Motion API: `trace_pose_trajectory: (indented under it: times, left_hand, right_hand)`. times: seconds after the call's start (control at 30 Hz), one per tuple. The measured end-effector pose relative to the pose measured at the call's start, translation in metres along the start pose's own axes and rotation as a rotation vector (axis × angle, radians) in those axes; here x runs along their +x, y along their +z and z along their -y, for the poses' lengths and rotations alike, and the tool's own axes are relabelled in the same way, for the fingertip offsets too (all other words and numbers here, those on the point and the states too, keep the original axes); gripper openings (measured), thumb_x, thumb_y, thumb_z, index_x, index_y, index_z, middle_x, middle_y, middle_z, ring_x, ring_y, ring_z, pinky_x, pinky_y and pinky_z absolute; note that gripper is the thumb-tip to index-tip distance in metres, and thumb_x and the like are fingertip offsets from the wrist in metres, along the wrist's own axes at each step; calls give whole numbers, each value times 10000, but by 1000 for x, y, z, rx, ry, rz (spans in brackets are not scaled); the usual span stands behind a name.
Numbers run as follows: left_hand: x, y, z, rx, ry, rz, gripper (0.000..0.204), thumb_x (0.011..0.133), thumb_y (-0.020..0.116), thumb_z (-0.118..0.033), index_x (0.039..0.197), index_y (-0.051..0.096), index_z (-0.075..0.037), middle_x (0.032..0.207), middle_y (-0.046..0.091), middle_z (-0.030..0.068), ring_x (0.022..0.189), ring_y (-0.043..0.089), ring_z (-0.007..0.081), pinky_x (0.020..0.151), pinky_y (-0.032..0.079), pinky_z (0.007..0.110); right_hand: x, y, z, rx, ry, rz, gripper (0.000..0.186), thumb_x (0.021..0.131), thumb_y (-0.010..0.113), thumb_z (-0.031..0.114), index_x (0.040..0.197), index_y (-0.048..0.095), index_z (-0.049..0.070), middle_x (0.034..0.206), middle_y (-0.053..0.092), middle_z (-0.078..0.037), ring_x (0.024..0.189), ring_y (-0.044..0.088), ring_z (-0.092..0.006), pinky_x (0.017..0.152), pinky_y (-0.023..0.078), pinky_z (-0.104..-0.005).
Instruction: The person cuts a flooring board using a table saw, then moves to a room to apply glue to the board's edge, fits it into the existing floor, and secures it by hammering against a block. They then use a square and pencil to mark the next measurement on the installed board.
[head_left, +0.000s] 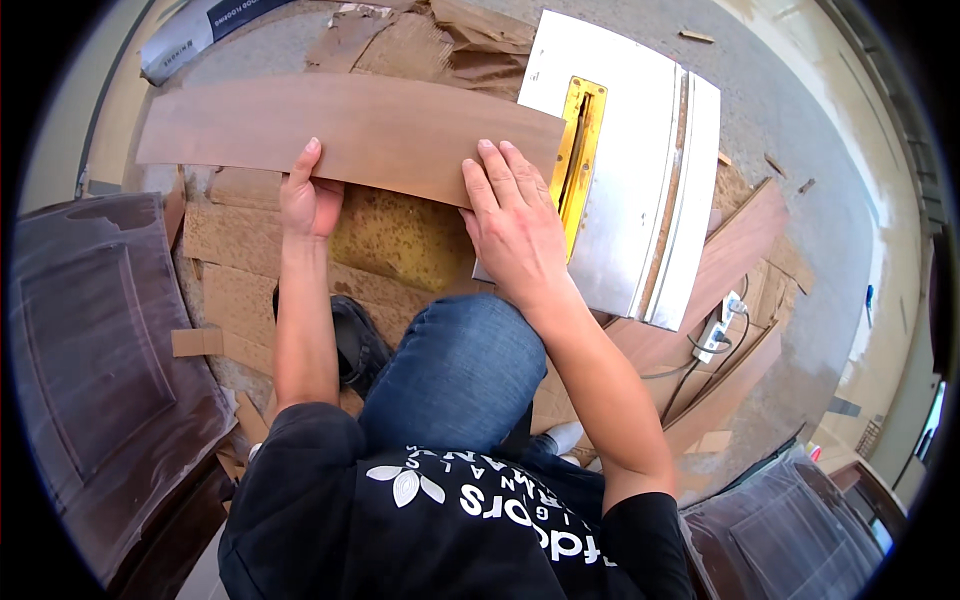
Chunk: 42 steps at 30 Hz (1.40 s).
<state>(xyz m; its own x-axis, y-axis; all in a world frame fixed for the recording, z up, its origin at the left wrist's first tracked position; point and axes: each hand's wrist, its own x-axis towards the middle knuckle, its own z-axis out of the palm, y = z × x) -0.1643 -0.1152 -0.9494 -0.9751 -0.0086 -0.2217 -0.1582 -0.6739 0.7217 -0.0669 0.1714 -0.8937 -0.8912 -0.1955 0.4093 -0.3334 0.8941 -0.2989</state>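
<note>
The left hand pinches the near edge of a brown plank, thumb on top and fingers under it, while the right hand lies with its fingers stretched over the plank's right-hand end. Its thumb sits at the near edge; whether it closes underneath is hidden, so I cannot tell if that hand clamps or only presses.

The plank spans from the person's left toward a white desk, its right end lapping onto the top beside a yellow slotted insert. Most of its length hangs out over cardboard on the floor.

It looks like thin, smooth flooring board: probably stiff along its length, fairly light, perhaps a little slick on the face, with edges and corners that could chip. The long overhang likely makes the far left end want to dip, so a hold from beneath near mid-length seems soundest, with a flat palm steadying the right end, fingertips clear of the slot.
</note>
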Motion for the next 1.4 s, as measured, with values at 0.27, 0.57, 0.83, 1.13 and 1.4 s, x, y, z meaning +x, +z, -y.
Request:
trace_pose_trajectory:
  times: [0.27,0.57,0.83,1.13,1.4]
  left_hand:
    - [-6,12,6,-11,0,28,403,996,653,-124,1375,562,-25,1326,656,101,1228,631,232,1068,508,404]
    - [-9,13,12,8,10,-23,418,991,665,-135,1379,555,-28,1338,648,91,1249,613,227,1081,508,408]
    - [-10,12,15,-16,2,-14,428,998,654,-137,1395,544,-22,1360,639,103,1254,611,236,1101,489,417]
    - [-9,11,17,-11,11,-7,449,1003,648,-132,1418,519,-19,1383,622,109,1276,595,244,1115,477,424]
    - [-9,10,17,8,29,-21,469,998,655,-135,1428,509,-22,1396,609,108,1290,584,248,1117,474,429]
  right_hand:
    - [-9,-3,-1,-50,-12,59,416,946,606,148,1336,615,4,1447,581,-177,1388,516,-343,1176,396,-451]
    - [-10,-5,-3,5,8,33,570,829,792,213,1332,618,9,1439,587,-170,1367,528,-355,1146,427,-471]
    - [-11,-6,-5,-15,2,60,535,867,738,243,1329,618,1,1446,575,-184,1385,510,-352,1172,402,-463]
    - [-12,-5,-5,-3,5,43,552,853,766,207,1338,613,-7,1448,573,-184,1368,520,-369,1153,416,-482]
    - [-11,-6,-4,11,12,44,544,856,764,202,1335,614,-8,1446,572,-186,1370,516,-369,1156,411,-478]
